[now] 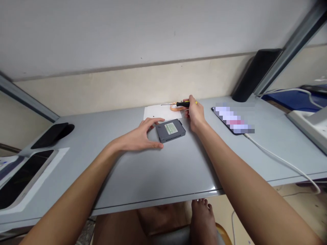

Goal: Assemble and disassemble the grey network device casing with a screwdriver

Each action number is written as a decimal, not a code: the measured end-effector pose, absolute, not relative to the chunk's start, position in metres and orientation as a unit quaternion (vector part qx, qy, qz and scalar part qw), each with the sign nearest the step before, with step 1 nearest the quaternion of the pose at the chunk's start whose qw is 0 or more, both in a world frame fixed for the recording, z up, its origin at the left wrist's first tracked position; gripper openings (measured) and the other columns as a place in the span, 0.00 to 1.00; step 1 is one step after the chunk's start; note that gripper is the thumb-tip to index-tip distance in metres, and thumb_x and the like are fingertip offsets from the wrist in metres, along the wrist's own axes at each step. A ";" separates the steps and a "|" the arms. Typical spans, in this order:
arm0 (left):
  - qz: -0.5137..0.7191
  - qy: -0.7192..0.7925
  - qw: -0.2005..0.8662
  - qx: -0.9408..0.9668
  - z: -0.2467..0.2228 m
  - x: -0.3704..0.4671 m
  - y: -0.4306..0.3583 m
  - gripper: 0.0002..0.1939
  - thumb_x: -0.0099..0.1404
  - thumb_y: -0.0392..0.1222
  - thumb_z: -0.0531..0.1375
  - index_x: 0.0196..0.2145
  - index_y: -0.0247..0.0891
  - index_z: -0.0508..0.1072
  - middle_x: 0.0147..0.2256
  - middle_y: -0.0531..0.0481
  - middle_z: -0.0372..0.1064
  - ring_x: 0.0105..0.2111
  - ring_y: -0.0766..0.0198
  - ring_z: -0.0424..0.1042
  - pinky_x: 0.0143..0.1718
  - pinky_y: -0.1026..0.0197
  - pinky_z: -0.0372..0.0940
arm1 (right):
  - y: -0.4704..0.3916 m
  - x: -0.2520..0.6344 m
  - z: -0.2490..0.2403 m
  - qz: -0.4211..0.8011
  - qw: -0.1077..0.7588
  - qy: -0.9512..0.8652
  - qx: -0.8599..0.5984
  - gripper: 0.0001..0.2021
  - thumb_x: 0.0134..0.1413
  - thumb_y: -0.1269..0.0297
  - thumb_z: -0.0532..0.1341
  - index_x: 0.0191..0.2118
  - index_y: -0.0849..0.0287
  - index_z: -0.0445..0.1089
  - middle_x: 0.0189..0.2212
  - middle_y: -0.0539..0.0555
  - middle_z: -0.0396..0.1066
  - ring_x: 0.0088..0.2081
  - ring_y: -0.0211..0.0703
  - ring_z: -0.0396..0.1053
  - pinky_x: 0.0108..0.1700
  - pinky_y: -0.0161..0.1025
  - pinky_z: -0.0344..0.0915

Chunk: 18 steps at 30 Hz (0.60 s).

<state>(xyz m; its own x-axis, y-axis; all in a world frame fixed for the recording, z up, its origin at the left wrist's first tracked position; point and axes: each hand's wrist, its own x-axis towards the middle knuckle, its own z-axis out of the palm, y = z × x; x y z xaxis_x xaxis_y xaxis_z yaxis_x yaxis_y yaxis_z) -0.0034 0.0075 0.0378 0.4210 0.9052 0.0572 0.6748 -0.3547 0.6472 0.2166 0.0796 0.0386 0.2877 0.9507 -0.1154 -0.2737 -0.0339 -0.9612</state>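
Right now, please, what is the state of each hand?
Left hand: open, spread around the left end of the gray box; firm grip cannot be told.
Right hand: closed, holding a screwdriver.

Head cam, worn up top, facing fwd + down over desk (163, 180), approx. arm's length.

Matt grey box (170, 130); smooth, glossy-edged tabletop (158, 177); paper sheet (156, 112).

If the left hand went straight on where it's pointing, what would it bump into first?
Probably the gray box. It sits right in front of the left hand, with its near end between the thumb and fingers. I can't tell whether they already touch it.
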 end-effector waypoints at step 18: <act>0.245 0.545 0.251 0.762 0.043 0.004 0.007 0.30 0.71 0.68 0.46 0.27 0.41 0.68 0.32 0.46 0.70 0.33 0.57 0.66 0.38 0.56 0.64 | 0.079 0.224 0.056 0.484 0.688 -0.370 -0.393 0.24 0.63 0.37 0.61 0.33 0.55 0.69 0.22 0.45 0.60 0.22 0.33 0.59 0.24 0.33 0.54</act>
